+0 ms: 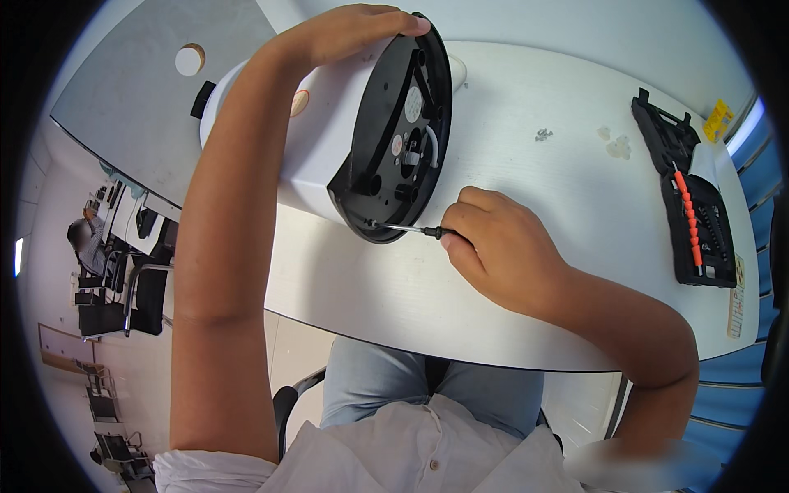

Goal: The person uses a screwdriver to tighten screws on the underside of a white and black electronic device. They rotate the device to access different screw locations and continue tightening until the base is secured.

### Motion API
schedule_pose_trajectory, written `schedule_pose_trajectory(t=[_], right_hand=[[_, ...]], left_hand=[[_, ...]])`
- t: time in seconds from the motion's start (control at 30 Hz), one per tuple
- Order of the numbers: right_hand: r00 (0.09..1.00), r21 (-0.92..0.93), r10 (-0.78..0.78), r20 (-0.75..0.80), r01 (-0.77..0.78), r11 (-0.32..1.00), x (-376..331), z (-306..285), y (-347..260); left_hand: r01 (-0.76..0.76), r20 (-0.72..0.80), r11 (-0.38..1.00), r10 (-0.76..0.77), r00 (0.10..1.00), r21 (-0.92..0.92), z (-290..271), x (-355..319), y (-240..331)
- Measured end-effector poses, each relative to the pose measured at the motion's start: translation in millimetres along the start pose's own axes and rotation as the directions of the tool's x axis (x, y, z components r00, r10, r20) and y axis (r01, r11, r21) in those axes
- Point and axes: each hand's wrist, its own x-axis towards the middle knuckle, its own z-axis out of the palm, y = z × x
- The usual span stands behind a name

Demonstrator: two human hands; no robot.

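A white household appliance lies on its side on the table, its black underside turned to the right. Its exact kind does not show. My left hand reaches over the body and grips the top rim of the black base, thumb near the edge. In my right hand is a screwdriver with a dark handle, pinched between thumb and fingers. Its thin metal shaft points left, the tip at a hole low on the black base. Whether a screw sits there cannot be made out.
At the right lies an open black tool case with an orange flexible shaft in it. Small metal pieces and clear scraps lie at the back, a yellow packet at the far right. A grey table adjoins at left.
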Motion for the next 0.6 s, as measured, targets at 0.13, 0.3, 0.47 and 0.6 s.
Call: schedule_pose_trajectory(t=[0.13,0.3,0.47,0.6], right_hand=[[0.996,0.067,-0.018,0.091,0.012,0.998,0.1,-0.8,2.9],[0.952,0.219,0.190,0.241,-0.244,0.945,3.2,-6.9,1.2],[0.991,-0.101,-0.127,-0.050,0.122,0.987,1.3,1.4,8.4],[0.902,-0.451,-0.410,-0.137,0.311,0.836,-0.6,1.5,10.8]], left_hand=[[0.001,-0.036,0.999,-0.003,0.999,-0.040,3.5,6.2,-12.2],[0.009,-0.041,1.000,-0.010,0.999,-0.010,2.0,-3.9,2.0],[0.042,-0.053,0.999,-0.041,0.998,0.018,2.4,5.3,-7.8],[0.028,-0.015,0.999,-0.028,0.999,0.026,-0.3,-1.7,1.5]])
